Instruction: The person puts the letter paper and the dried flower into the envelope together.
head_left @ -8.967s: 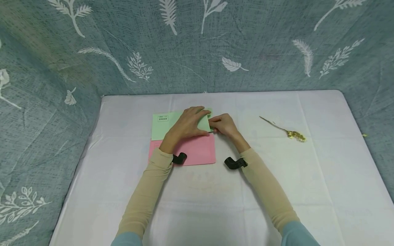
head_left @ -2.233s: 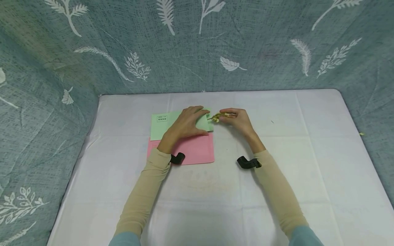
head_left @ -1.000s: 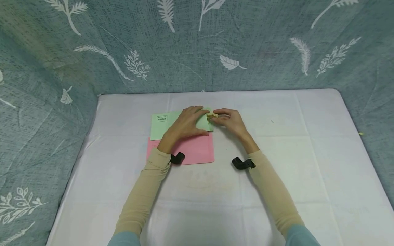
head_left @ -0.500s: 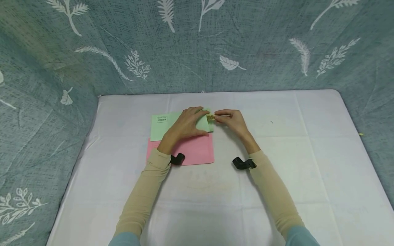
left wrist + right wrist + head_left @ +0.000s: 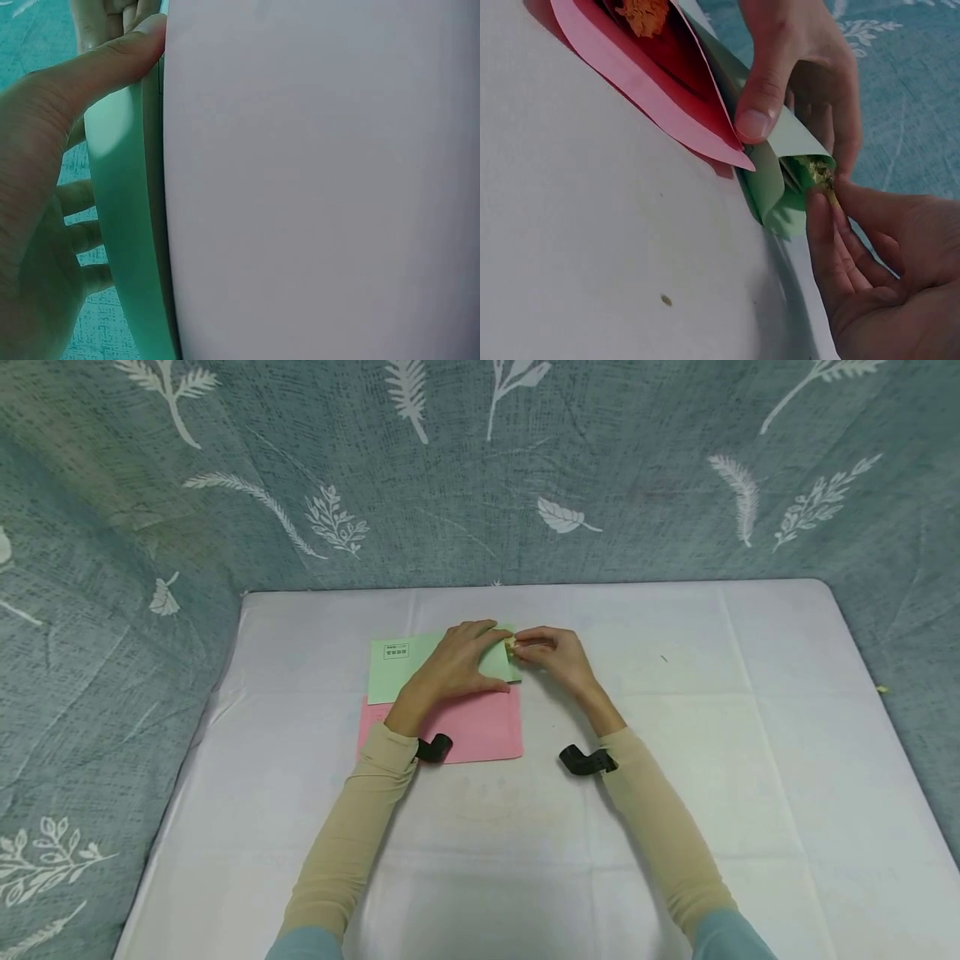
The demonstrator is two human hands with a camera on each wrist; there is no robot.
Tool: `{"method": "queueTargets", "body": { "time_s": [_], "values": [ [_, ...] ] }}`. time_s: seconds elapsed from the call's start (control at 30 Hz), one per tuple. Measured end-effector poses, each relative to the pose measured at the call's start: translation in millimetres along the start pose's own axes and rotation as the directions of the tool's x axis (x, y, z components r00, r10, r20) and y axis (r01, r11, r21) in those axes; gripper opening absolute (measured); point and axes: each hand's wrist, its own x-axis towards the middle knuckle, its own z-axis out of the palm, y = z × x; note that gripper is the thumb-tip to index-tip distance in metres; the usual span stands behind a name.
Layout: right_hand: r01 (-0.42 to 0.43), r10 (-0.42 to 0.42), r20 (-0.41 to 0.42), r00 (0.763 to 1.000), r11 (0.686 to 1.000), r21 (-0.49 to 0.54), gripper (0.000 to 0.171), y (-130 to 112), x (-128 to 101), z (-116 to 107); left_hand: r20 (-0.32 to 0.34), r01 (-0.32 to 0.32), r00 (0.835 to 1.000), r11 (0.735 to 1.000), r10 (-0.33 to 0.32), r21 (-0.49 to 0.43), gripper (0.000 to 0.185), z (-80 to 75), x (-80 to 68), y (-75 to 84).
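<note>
A green envelope (image 5: 390,681) lies on the table, with a small printed box at its left. My left hand (image 5: 456,662) grips its right end between thumb and fingers; in the right wrist view the mouth bulges open. Between the thumb and fingers of my right hand (image 5: 557,657) is a dried yellow flower sprig (image 5: 821,172), its head at the mouth of the envelope and its stem hidden inside. Just in front, partly under my left wrist, lies a pink envelope (image 5: 483,735). Its gaping end shows a dried orange flower (image 5: 645,16) inside.
A white cloth (image 5: 495,868) covers the table. One thin stem fragment (image 5: 663,658) lies on it to the right, and a yellow bit (image 5: 881,688) sits at the right edge. A patterned blue-green curtain (image 5: 480,477) hangs behind and at the sides.
The sprig, first lying at the right of the table, came to the green envelope in my right hand and slid leftward, stem first, into its mouth. My left hand has kept its grip.
</note>
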Motion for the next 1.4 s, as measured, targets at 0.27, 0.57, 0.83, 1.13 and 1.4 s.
{"method": "queueTargets", "body": {
  "time_s": [0.27, 0.57, 0.83, 1.13, 1.4],
  "values": [
    [0.001, -0.002, -0.011, 1.000, 0.998, -0.059, 0.029, 4.1, 2.5, 7.5, 0.001, 0.000, 1.000, 1.000, 0.000, -0.004, 0.081, 1.3, 1.2, 0.6],
    [-0.043, 0.037, -0.075, 0.996, 0.996, -0.073, 0.023, 3.0, 3.1, 11.9, -0.007, -0.018, 1.000, 1.000, 0.018, 0.003, 0.081, 2.0, 2.6, 1.3],
    [-0.038, 0.024, -0.106, 0.994, 0.991, -0.130, 0.016, 3.5, 6.3, 14.0, -0.014, -0.038, 0.999, 0.999, 0.038, -0.007, 0.081, 0.7, 4.5, 6.2],
    [-0.039, 0.031, -0.082, 0.996, 0.994, -0.104, 0.021, 2.8, 4.5, 10.0, 0.002, -0.033, 0.999, 0.999, 0.033, 0.007, 0.082, 1.4, 6.9, 2.4],
    [-0.047, 0.045, -0.060, 0.997, 0.999, -0.026, 0.026, 6.2, -3.8, -7.8, 0.018, -0.028, 0.999, 1.000, 0.028, 0.014, 0.083, -1.7, 9.4, -3.1]
  ]
}}
